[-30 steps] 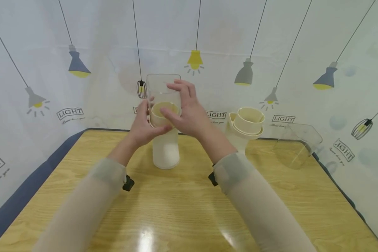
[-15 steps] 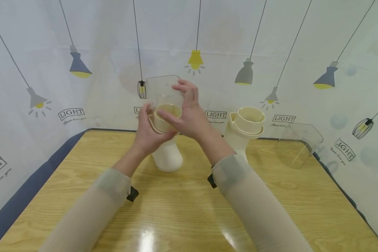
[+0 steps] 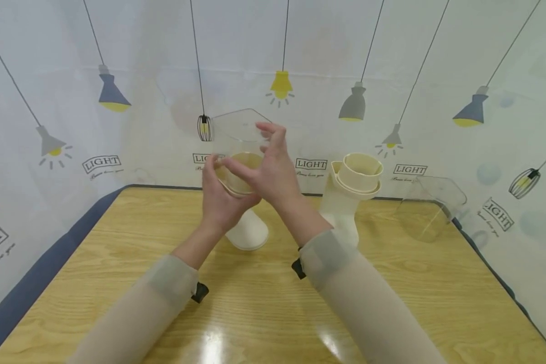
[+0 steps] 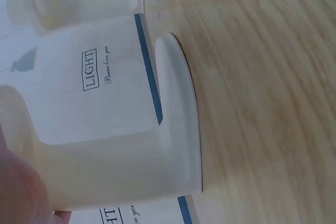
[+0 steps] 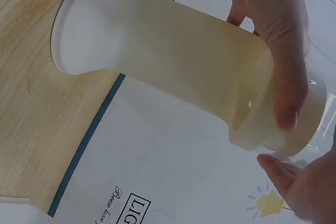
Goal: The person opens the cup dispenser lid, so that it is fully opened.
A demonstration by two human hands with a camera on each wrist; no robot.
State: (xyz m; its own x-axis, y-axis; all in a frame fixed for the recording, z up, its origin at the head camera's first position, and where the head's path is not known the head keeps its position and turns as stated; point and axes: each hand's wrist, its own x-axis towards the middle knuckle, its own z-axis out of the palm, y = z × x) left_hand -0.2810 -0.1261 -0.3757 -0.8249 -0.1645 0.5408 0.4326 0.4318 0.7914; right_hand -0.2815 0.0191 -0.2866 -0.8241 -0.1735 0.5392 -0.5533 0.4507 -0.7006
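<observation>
A cream plastic stand (image 3: 249,233) with a round foot and a wide collar stands on the table, its foot turned toward the right. My left hand (image 3: 223,202) grips it just under the collar, thumb across the front and fingers round the left side. Inside the collar sits a cream ring-shaped cup. Above it rises a clear angular container (image 3: 241,126), its upper edge showing a corner toward the wall. My right hand (image 3: 275,172) holds the container from the right, thumb stretched across its front low down and fingers bent at its side. The left wrist view shows the stand's column and foot (image 4: 178,103) close up.
A second cream stand (image 3: 338,207) with a ring-shaped cup (image 3: 361,172) in its collar stands at the back right. Beyond it a second clear container (image 3: 429,210) rests near the table's far right corner. A printed wall sheet (image 3: 323,126) hangs behind the wooden table (image 3: 255,313).
The stand and clear container have turned, the foot swinging right and the container's upper edge going from flat to cornered. My left hand has come round rightward; the right thumb has slid left.
</observation>
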